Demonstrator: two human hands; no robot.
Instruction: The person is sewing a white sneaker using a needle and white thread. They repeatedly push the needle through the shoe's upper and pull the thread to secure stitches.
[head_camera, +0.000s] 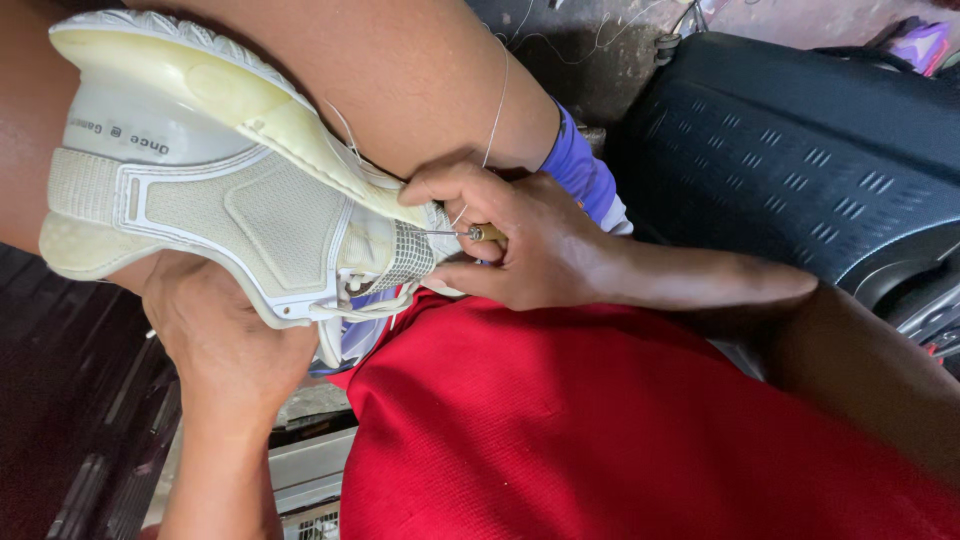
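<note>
Stitching is the step in hand, by my reading: the right hand (530, 240) is closed tight around a small awl (470, 233), its wooden handle pinched between thumb and fingers and its thin metal point pressed into the shoe (230, 190) where the mesh upper meets the pale sole (200, 75). The shoe lies on its side, wedged against a bare leg (400, 70) above the red cloth (620, 430) on the lap. The left hand (225, 340) cups it from below, fingers wrapped under the heel and side, keeping it still. A fine thread (497, 105) runs up from the point of work across the leg.

The next move, as I judge it, calls for a firm, straight push along the seam while the left hand braces the shoe; a slip could send the point toward the fingers nearby.
</note>
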